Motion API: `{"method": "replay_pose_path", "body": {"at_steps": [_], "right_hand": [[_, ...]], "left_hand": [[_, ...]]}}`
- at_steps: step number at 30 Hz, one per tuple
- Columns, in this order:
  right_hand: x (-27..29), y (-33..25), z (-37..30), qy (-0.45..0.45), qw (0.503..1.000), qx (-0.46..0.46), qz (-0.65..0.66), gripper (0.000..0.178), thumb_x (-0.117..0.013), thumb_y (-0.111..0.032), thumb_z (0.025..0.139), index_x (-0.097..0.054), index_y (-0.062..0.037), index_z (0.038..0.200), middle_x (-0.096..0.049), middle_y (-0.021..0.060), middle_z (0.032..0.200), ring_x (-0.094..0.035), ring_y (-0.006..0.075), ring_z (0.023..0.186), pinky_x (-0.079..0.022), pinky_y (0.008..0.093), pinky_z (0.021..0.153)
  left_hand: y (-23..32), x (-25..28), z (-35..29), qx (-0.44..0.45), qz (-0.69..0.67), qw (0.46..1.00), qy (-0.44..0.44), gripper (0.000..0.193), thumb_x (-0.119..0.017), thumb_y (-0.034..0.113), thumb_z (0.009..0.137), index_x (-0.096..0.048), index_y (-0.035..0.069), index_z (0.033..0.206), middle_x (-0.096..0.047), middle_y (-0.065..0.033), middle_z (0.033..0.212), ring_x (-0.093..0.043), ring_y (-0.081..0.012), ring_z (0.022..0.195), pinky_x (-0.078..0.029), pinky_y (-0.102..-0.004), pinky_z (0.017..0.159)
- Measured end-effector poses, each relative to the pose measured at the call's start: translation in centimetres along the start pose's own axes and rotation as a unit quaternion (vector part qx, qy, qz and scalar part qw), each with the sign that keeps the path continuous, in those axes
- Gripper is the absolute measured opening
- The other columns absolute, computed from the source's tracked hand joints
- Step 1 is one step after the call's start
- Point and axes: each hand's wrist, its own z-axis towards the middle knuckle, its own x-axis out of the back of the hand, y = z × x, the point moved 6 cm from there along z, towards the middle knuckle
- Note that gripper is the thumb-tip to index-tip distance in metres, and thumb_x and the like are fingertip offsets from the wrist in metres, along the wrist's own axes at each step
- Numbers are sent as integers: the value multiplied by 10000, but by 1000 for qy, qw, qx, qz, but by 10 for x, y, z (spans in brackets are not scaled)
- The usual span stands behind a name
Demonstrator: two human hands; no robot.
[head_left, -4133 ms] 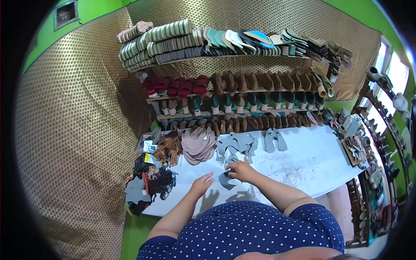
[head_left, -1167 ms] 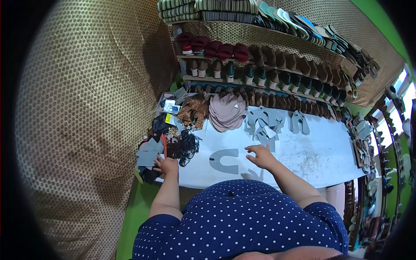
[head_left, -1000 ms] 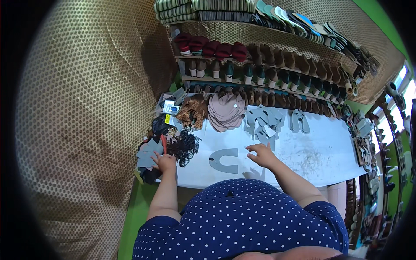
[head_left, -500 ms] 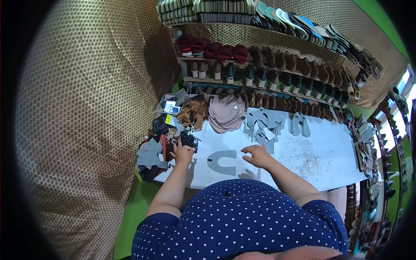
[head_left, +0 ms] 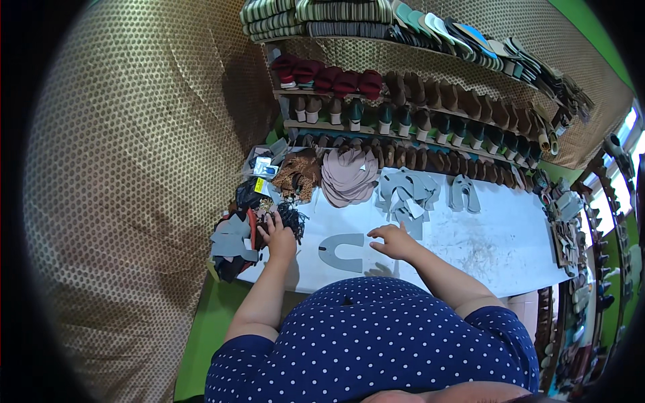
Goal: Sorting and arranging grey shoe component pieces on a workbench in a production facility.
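A flat grey U-shaped shoe-upper piece (head_left: 336, 252) lies on the white tabletop in front of me, its curved end toward the left. Over the heap of small dark trimmings (head_left: 291, 219) at the table's left end reaches my left hand (head_left: 279, 240), fingers stretched and apart, with nothing visible in them. Whether its fingertips touch the heap, I cannot tell. My right hand (head_left: 395, 242) hovers just right of the grey piece, its fingers spread and holding nothing. Folded grey pieces (head_left: 234, 236) rest on the heap left of my left hand.
Along the table's back lie leopard-print pieces (head_left: 296, 176), a stack of pale pink pieces (head_left: 349, 176), a loose grey pile (head_left: 407, 193) and another grey upper piece (head_left: 463, 194). Shelves of heeled shoes (head_left: 404, 121) rise behind. A patterned curtain (head_left: 134, 168) hangs at the left.
My left hand has shifted slightly, its fingers now reaching farther up over the dark trimmings. My right hand has moved slightly to the left. The grey piece stays on the table.
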Motion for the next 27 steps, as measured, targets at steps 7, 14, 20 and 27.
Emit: {"method": "replay_pose_path", "body": {"at_steps": [7, 14, 20, 27], "right_hand": [[-1, 8, -2, 14, 1000, 4, 10, 378, -628, -381, 944, -669, -175, 1257, -693, 64, 1209, -554, 313, 1253, -159, 759, 1121], [5, -27, 3, 84, 988, 14, 131, 332, -674, -337, 937, -715, -162, 1216, -700, 116, 1194, -613, 325, 1188, -379, 552, 1080], [-4, -39, 9, 122, 936, -42, 327, 309, -718, -284, 930, -734, -81, 1162, -732, 110, 1029, -669, 225, 977, -503, 340, 902], [-43, -13, 18, 127, 901, -80, 408, 211, -736, -218, 901, -728, -25, 984, -716, 48, 905, -618, 124, 838, -493, 271, 774]], "left_hand": [[30, 57, 2, 104, -280, 951, -82, 178, -738, 201, 829, -777, 52, 919, -385, -248, 1572, -211, -391, 1526, -138, -637, 1178], [92, 48, -14, 190, -697, 666, -185, 169, -736, 169, 864, -785, 50, 974, -438, -371, 1469, -251, -304, 1531, -312, -377, 1126], [130, 74, -26, 67, -585, 796, -138, 170, -768, 252, 839, -790, 130, 955, -290, -357, 1569, -313, -417, 1487, -305, -404, 1162], [128, 39, -33, -11, -467, 872, -145, 340, -771, 311, 835, -724, 169, 1139, -236, -322, 1606, -251, -485, 1487, -268, -478, 1193]]}}
